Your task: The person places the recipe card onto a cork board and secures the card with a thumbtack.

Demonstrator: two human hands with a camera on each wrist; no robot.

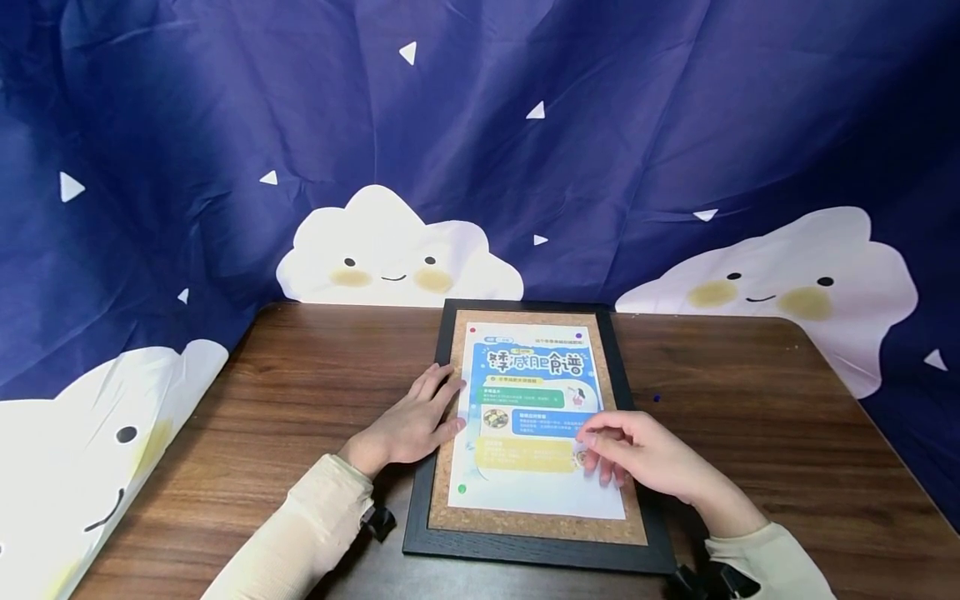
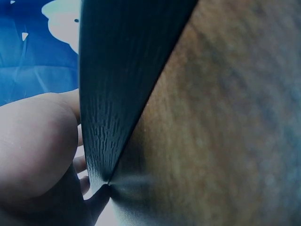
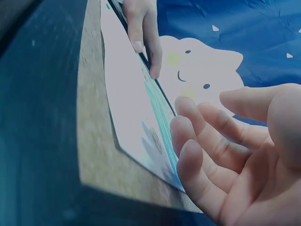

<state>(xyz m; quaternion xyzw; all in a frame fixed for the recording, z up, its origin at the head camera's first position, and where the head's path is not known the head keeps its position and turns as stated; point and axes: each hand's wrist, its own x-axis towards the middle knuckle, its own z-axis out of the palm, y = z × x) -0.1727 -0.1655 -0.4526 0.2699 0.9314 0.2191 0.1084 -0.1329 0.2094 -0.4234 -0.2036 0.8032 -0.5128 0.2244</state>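
Observation:
A cork board (image 1: pixel 442 517) in a black frame (image 1: pixel 540 560) lies on the table. On it lies a printed poster (image 1: pixel 536 492) with blue, green and yellow text boxes. Pins show at three of its corners: a red pin (image 1: pixel 472 330), a purple pin (image 1: pixel 578 336) and a green pin (image 1: pixel 462 489). My left hand (image 1: pixel 416 421) rests over the board's left edge, its fingers reaching to the poster's side. Over the poster's lower right side is my right hand (image 1: pixel 637 454). Its fingers (image 3: pixel 190 157) bend loosely, with nothing between them and the thumb in the right wrist view.
A small dark blue pin (image 1: pixel 657 398) lies on the brown wooden table (image 1: pixel 735 400), right of the board. Behind the table hangs a dark blue curtain (image 1: pixel 465 108) with smiling white clouds. Black wrist straps (image 1: pixel 378 522) sit at both sleeves.

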